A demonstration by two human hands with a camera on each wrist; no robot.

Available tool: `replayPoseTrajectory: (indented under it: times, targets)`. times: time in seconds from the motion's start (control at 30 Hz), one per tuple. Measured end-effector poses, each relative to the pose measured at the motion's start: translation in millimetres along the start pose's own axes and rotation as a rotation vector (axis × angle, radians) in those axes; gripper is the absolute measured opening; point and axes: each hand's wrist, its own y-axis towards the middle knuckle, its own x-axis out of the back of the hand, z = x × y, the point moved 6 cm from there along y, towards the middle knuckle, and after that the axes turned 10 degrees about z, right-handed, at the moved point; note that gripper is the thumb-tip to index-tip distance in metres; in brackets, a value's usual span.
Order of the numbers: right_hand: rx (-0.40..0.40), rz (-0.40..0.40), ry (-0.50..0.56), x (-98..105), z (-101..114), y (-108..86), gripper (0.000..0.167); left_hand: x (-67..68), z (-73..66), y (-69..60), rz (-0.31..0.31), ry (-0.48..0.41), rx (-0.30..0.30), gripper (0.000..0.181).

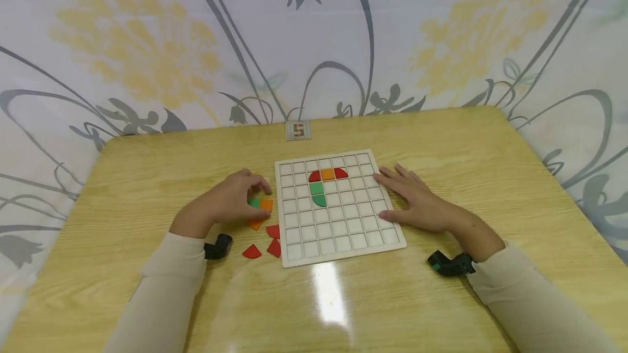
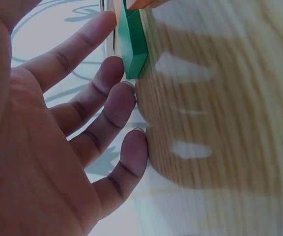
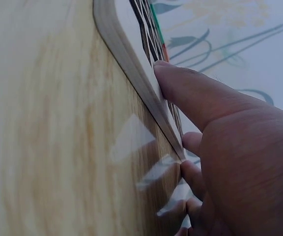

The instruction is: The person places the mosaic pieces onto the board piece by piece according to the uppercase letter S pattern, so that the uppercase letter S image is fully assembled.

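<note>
My left hand (image 1: 233, 200) is left of the white gridded board (image 1: 343, 244), its fingers loosely bent around a green piece (image 1: 253, 202) and an orange square (image 1: 265, 205). In the left wrist view, several fingertips touch the tabletop beside the green piece (image 2: 133, 46); no clear pinch shows. Another orange piece (image 1: 255, 224) is partly under that hand. My right hand (image 1: 419, 203) rests on the board's right edge, fingers spread, thumb (image 3: 173, 78) on top. On the board lie a red quarter-round (image 1: 314, 176), an orange square (image 1: 327, 174), another red quarter-round (image 1: 340, 173), a green square (image 1: 316, 188) and a green quarter-round (image 1: 319, 200).
Loose red pieces (image 1: 252, 251) lie on the wooden table (image 1: 206, 309) by the board's lower left corner. A small card (image 1: 298, 130) with an S-shaped pattern lies behind the board. A patterned cloth (image 1: 314, 42) hangs along the table's far edge.
</note>
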Motion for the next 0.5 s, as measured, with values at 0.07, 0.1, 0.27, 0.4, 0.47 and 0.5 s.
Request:
replayPoseTrajectory:
  times: [0.07, 0.1, 0.27, 0.4, 0.47, 0.5]
  targets:
    - [0.002, -0.005, -0.002, -1.8, 0.5, 0.3, 0.082, -1.0, 1.3, -0.4, -0.003, -0.001, 0.004, 0.038]
    - [0.001, -0.006, -0.002, -2.6, 0.5, 0.3, 0.082, -1.7, 1.6, -0.4, -0.004, -0.004, 0.004, 0.037]
    - [-0.007, -0.008, -0.006, -5.3, -0.7, -1.2, 0.082, -6.3, 3.6, 0.9, -0.010, -0.011, -0.002, 0.034]
    - [-0.009, -0.008, -0.010, -3.7, -0.5, -0.9, 0.082, -5.3, 3.5, 0.7, -0.018, -0.011, 0.000, 0.032]
    - [-0.004, -0.010, -0.015, -1.9, 0.3, -0.2, 0.082, -3.2, 2.8, 0.5, -0.022, -0.007, 0.005, 0.031]
    - [-0.002, -0.011, -0.015, -1.0, 0.8, 0.1, 0.082, -2.1, 2.3, 0.5, -0.023, -0.007, 0.009, 0.031]
